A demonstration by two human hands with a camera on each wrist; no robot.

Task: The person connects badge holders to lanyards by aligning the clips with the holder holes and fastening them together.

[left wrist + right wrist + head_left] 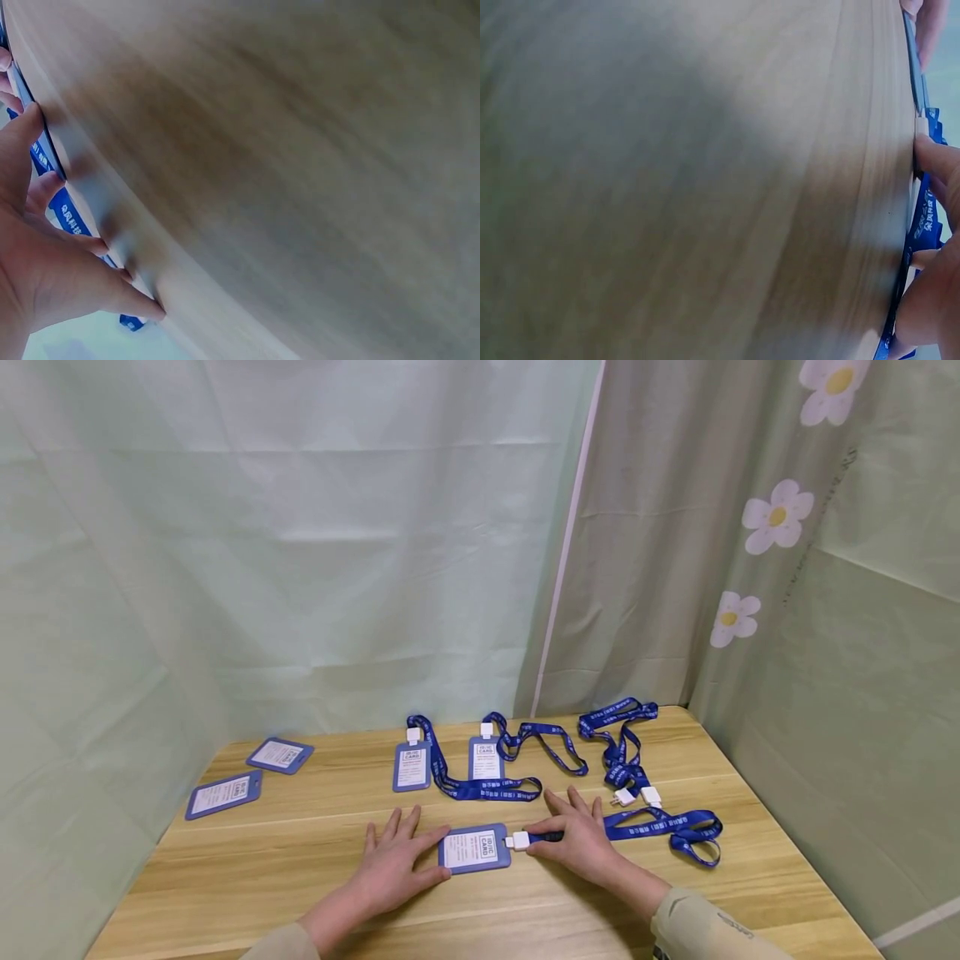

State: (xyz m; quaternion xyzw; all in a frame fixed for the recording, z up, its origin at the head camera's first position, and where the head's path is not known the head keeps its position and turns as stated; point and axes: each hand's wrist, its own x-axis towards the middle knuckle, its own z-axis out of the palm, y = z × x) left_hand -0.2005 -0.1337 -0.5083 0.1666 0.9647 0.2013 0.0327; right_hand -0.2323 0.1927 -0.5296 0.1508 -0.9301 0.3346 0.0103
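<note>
At the left of the frame I see a loose card holder (223,794) lying on the wooden table (187,902), with a second loose holder (280,755) just above and right of it. At lower centre I have the left hand (396,862) spread wide, thumb and forefinger touching the left end of the blue badge holder (474,848), which lies flat. Above it, two strapped holders, a nearer one (412,767) and a farther one (486,762), lie with their ribbons looping right. At the badge holder's right end sits a white clip (521,841); I can't tell whether it is hooked in. Just right of that, I have the right hand (579,837) pinching the clip's dark strap, and a blue lanyard (637,829) stretches rightward beyond the fingers. Above that, at right, more lanyards (622,752) lie tangled.
</note>
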